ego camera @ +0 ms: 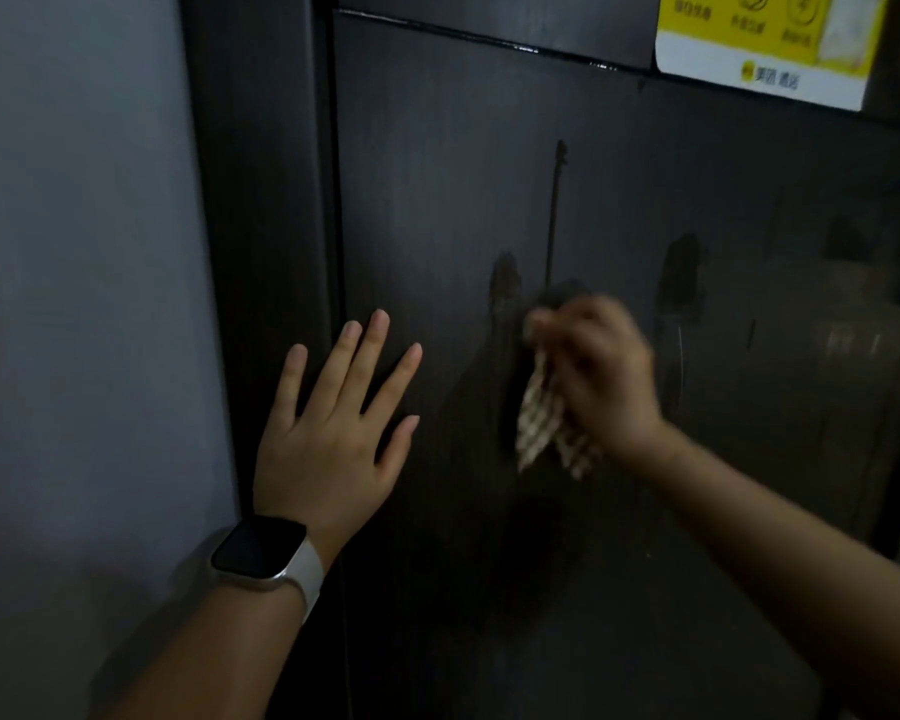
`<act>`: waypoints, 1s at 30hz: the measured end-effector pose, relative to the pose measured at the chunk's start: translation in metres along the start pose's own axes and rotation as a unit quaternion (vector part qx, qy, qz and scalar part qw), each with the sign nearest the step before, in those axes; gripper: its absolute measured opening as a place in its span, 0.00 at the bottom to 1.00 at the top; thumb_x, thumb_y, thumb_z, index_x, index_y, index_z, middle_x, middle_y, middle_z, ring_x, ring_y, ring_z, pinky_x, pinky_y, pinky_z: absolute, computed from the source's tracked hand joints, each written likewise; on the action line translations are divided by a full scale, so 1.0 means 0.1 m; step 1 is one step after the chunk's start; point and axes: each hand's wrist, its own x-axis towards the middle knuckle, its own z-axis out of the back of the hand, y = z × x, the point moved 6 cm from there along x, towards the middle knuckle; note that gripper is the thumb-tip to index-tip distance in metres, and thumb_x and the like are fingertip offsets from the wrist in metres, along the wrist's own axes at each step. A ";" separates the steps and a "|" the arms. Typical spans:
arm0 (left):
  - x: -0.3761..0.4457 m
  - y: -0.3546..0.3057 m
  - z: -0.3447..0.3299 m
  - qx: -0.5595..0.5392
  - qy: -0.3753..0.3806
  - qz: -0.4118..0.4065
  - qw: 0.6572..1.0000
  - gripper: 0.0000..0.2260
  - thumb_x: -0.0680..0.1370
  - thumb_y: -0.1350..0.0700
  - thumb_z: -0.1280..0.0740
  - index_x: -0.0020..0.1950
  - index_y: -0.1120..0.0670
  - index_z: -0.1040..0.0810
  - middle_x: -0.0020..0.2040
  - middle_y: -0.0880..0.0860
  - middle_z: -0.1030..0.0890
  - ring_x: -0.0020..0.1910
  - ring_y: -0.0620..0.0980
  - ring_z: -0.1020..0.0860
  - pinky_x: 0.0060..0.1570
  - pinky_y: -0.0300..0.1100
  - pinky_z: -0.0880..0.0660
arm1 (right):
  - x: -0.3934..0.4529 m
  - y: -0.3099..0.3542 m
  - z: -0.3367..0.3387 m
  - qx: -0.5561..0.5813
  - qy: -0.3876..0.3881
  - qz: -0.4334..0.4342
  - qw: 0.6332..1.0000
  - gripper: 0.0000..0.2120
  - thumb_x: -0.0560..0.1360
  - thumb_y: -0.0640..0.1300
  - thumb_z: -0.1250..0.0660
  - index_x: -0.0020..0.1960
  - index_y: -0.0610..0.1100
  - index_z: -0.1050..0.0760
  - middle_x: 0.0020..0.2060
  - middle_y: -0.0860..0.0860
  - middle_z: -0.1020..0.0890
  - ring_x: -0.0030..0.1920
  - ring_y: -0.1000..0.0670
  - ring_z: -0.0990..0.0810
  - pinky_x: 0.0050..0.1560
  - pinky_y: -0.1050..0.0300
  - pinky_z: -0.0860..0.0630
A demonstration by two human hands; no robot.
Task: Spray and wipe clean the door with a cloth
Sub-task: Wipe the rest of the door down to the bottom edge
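The dark door [437, 200] fills the view, with wet marks near its middle. The left hand [333, 423] lies flat on it, fingers spread. The blurred right hand [604, 366] grips the checked cloth [539, 413], which hangs at the door. A yellow sticker [765, 39] sits upper right.

A: right hand [601, 368] motion-blurred, fingers can't be separated. cloth [539, 413] mostly hidden under it, only the hanging end shows.

B: sticker [765, 39] cut by top edge, print too blurred to read. door [437, 174] runs off frame.
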 end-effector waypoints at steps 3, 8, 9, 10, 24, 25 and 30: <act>0.01 0.01 0.00 -0.002 -0.003 -0.004 1.000 0.25 0.81 0.44 0.44 0.78 0.48 0.40 0.79 0.55 0.44 0.77 0.54 0.43 0.74 0.55 0.55 | 0.44 -0.28 0.27 -0.008 -0.149 -0.117 0.982 0.06 0.77 0.40 0.31 0.45 0.37 0.19 0.43 0.43 0.22 0.44 0.52 0.24 0.45 0.60 0.25; 0.02 -0.01 0.01 -0.016 0.005 0.002 1.000 0.26 0.80 0.44 0.45 0.78 0.47 0.40 0.79 0.54 0.46 0.77 0.54 0.44 0.74 0.54 0.57 | 0.11 0.32 -0.19 0.010 -0.060 0.024 0.998 0.03 0.76 0.34 0.32 0.45 0.37 0.20 0.44 0.42 0.22 0.46 0.44 0.24 0.46 0.52 0.26; 0.02 -0.01 0.02 -0.018 0.010 0.004 1.000 0.26 0.80 0.44 0.44 0.78 0.47 0.41 0.79 0.54 0.46 0.77 0.54 0.44 0.74 0.54 0.57 | -0.09 0.47 -0.31 0.011 0.025 0.094 0.995 0.04 0.76 0.35 0.33 0.48 0.37 0.19 0.46 0.42 0.22 0.47 0.44 0.23 0.47 0.51 0.25; 0.02 -0.01 0.03 -0.019 0.017 0.008 1.000 0.26 0.80 0.44 0.44 0.78 0.47 0.41 0.79 0.54 0.46 0.77 0.54 0.44 0.74 0.54 0.57 | -0.28 0.55 -0.41 0.009 0.110 0.152 0.982 0.07 0.76 0.36 0.34 0.53 0.38 0.20 0.49 0.42 0.22 0.49 0.44 0.24 0.48 0.50 0.25; 0.74 0.23 0.42 -0.035 -0.010 0.043 0.998 0.26 0.80 0.49 0.43 0.78 0.48 0.43 0.79 0.56 0.49 0.78 0.56 0.48 0.74 0.56 0.52 | 0.68 0.25 -0.07 0.033 -0.075 0.004 0.997 0.06 0.77 0.36 0.36 0.45 0.36 0.21 0.43 0.40 0.23 0.45 0.43 0.25 0.45 0.45 0.26; 0.86 0.31 0.45 -0.029 -0.017 0.048 0.998 0.27 0.80 0.49 0.44 0.79 0.49 0.45 0.79 0.56 0.49 0.78 0.56 0.49 0.74 0.56 0.54 | 0.51 0.44 -0.19 0.038 -0.010 0.080 0.996 0.07 0.78 0.37 0.37 0.48 0.37 0.21 0.44 0.40 0.22 0.46 0.42 0.25 0.46 0.45 0.25; 1.21 0.60 0.50 0.025 -0.020 0.000 0.999 0.29 0.81 0.48 0.46 0.79 0.55 0.50 0.80 0.57 0.49 0.78 0.55 0.50 0.75 0.55 0.56 | 0.03 0.44 -0.24 -0.027 0.188 0.295 0.936 0.12 0.78 0.40 0.42 0.58 0.39 0.25 0.49 0.42 0.21 0.49 0.43 0.24 0.45 0.49 0.22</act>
